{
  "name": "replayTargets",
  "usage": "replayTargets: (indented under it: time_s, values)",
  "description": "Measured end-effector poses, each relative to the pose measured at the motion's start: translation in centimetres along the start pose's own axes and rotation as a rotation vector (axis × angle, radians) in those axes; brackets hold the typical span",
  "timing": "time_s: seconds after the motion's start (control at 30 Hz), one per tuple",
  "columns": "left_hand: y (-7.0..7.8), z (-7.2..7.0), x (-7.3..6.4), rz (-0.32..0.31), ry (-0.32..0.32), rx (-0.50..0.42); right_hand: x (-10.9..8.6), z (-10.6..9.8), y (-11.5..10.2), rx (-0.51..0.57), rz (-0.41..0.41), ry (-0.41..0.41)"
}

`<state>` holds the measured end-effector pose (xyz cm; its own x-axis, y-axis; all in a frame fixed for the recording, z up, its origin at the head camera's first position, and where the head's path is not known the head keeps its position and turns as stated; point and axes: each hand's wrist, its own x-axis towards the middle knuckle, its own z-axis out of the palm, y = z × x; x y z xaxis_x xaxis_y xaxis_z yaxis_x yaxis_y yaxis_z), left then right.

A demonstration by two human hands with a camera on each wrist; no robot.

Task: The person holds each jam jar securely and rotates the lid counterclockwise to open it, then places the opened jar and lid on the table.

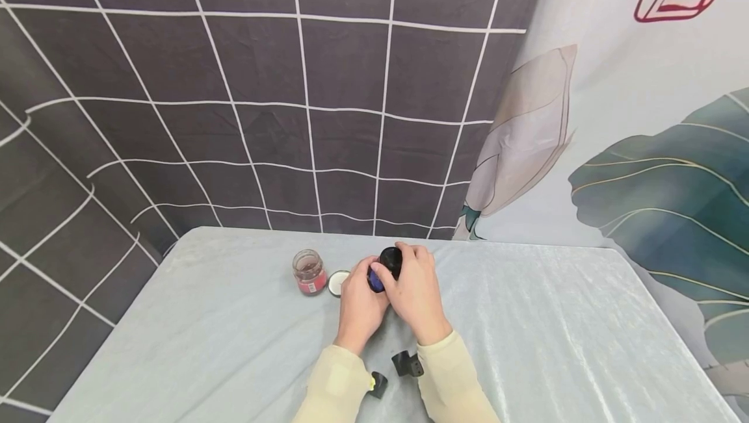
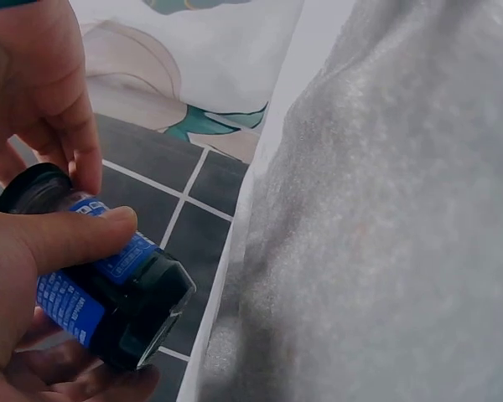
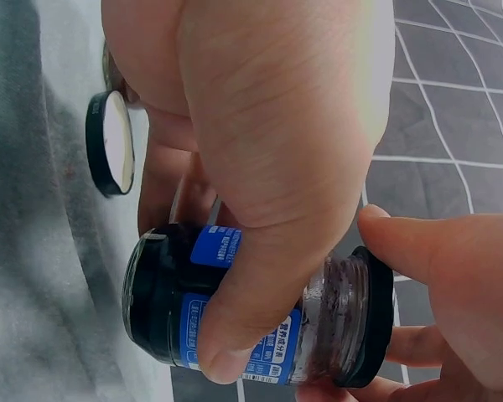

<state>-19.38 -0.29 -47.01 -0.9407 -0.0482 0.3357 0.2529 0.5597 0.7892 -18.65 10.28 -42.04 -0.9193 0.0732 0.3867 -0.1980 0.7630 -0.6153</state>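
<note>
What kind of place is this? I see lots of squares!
Maybe a little indoor corner set up for filming, though I can't be sure. There's a cloth-covered table, a dark backdrop whose wavy white lines suggest hanging fabric, and a leaf-print curtain beside it.

The left hand (image 3: 272, 138) comes down from the top of the view and grips a glass jar (image 3: 163, 285), its thumb lying across the printed blue label (image 3: 272, 347). The jar lies sideways in the picture, its dark, faceted base toward the desk (image 3: 63, 293). The right hand (image 3: 469, 280), at the right edge, holds the black lid (image 3: 375, 322) at the jar's mouth; clear threaded neck shows just below it. A loose lid (image 3: 111, 144), dark-rimmed and pale inside, sits on the desk. Behind is a grey backdrop (image 3: 440, 117) with white grid lines.
</note>
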Motion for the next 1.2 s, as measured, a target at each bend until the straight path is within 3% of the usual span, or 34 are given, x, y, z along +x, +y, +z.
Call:
replayTargets:
  time_s: [0.6,1.2]
  values:
    - [0.36,-0.4,-0.18,0.011,0.047,0.026,-0.11,0.13,-0.41,-0.014,0.021,0.0]
    - [0.59,-0.71,0.01,0.007,0.037,0.023,0.0,-0.09,-0.51,-0.027,-0.049,0.034]
